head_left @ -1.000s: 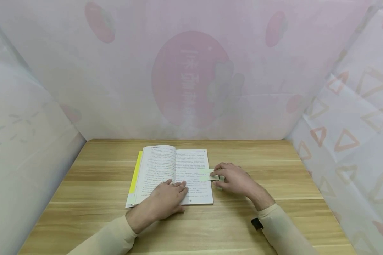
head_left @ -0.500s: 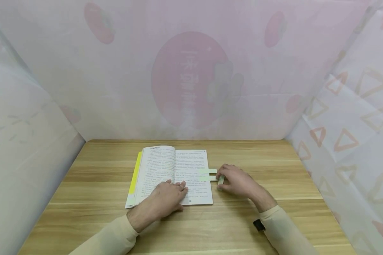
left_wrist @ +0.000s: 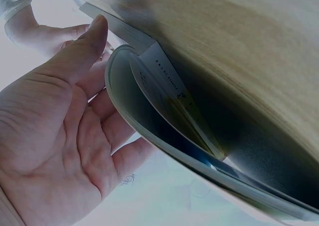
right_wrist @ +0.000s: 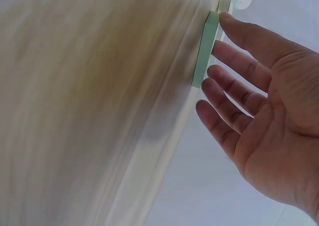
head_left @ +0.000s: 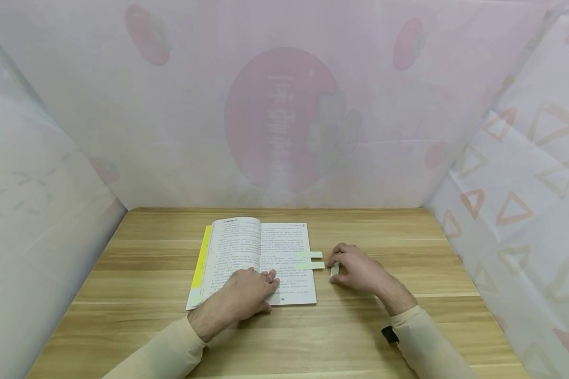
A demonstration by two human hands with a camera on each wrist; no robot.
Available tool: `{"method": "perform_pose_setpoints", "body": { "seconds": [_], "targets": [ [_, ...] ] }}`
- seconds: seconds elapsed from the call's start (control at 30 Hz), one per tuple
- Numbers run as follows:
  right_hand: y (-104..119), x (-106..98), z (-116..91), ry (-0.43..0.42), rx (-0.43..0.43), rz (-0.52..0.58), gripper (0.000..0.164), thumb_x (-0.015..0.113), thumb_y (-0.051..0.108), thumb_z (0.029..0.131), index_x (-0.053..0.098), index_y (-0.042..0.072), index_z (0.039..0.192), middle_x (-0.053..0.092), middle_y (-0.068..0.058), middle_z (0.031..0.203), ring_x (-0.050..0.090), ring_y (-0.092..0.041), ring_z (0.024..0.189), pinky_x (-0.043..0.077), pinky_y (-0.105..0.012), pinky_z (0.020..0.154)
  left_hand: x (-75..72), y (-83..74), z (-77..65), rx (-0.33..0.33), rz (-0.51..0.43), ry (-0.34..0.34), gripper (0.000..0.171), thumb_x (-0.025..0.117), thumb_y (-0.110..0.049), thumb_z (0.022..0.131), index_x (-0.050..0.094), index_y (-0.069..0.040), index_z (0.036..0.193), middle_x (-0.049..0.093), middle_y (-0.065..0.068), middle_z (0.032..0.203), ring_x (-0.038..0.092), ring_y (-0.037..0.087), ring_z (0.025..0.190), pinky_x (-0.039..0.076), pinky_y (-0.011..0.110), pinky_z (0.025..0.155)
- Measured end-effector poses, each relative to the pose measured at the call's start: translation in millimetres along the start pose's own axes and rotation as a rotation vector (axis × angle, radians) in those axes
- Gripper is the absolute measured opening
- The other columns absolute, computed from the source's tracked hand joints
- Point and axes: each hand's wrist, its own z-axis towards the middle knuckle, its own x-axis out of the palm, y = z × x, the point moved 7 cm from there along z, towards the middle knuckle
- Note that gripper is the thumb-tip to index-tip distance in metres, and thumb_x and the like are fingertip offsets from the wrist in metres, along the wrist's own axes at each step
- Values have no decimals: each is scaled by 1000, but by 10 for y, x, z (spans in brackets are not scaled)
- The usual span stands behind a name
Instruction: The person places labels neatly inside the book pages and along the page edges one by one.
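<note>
An open book (head_left: 284, 242) lies on the wooden table, its left-hand pages bulging up. My left hand (head_left: 248, 292) rests across the lower part of the book near the fold, fingers fairly straight; in the left wrist view that hand (left_wrist: 65, 121) lies along the curved pages (left_wrist: 124, 96). Two pale green sticky tabs (head_left: 316, 255) stick out past the book's right edge. Right of them, my right hand (head_left: 357, 271) holds a small pale green pad of sticky notes (head_left: 335, 269) between thumb and fingers. The right wrist view shows this green pad (right_wrist: 203, 54) low against the table.
A yellow strip (head_left: 202, 258) shows under the book's left side. The wooden table (head_left: 147, 263) stretches around the book, with patterned cloth walls (head_left: 284, 116) behind it and at both sides. A black band (head_left: 390, 335) sits at the right sleeve.
My right hand has let go of the lower tab at the book's edge and drawn back a little to the right, carrying the pad. The left hand stays put.
</note>
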Motion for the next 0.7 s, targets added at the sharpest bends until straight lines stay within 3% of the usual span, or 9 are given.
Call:
{"method": "perform_pose_setpoints", "body": {
  "seconds": [0.2, 0.33, 0.47, 0.57, 0.7],
  "targets": [
    [-75, -56, -31, -6, 21, -4, 33, 102, 23, 94, 87, 11, 122, 75, -7, 136, 71, -27, 124, 65, -49, 110, -6, 6, -1, 0, 7, 1, 69, 93, -53, 97, 80, -15, 152, 78, 7, 158, 82, 23, 139, 71, 48, 110],
    [-125, -72, -37, -4, 31, 0, 35, 102, 24, 95, 87, 11, 124, 75, -9, 139, 72, -30, 127, 66, -49, 111, 2, 20, 6, 4, 1, -1, 67, 93, -53, 98, 80, -16, 152, 78, 6, 158, 83, 25, 136, 73, 47, 101],
    [-152, -91, -49, -5, -2, 30, 34, 101, 26, 96, 86, 11, 124, 75, -11, 139, 72, -35, 127, 67, -53, 110, 2, 41, 8, 13, -14, -11, 66, 94, -51, 97, 81, -17, 152, 79, 4, 158, 83, 22, 136, 73, 45, 100],
    [-233, -69, -39, -21, -53, 56, 35, 99, 32, 98, 86, 13, 124, 74, -10, 138, 72, -33, 127, 67, -49, 110, -5, 54, 6, 25, -26, -24, 65, 95, -48, 96, 81, -17, 151, 79, 4, 157, 83, 19, 136, 73, 44, 99],
    [-249, -73, -41, -1, -36, 74, 34, 98, 32, 100, 86, 14, 126, 74, -9, 139, 71, -32, 129, 66, -51, 113, -13, 64, 7, 39, -33, -29, 63, 94, -46, 98, 81, -16, 152, 79, 5, 156, 83, 17, 137, 73, 44, 99]
  ]
}}
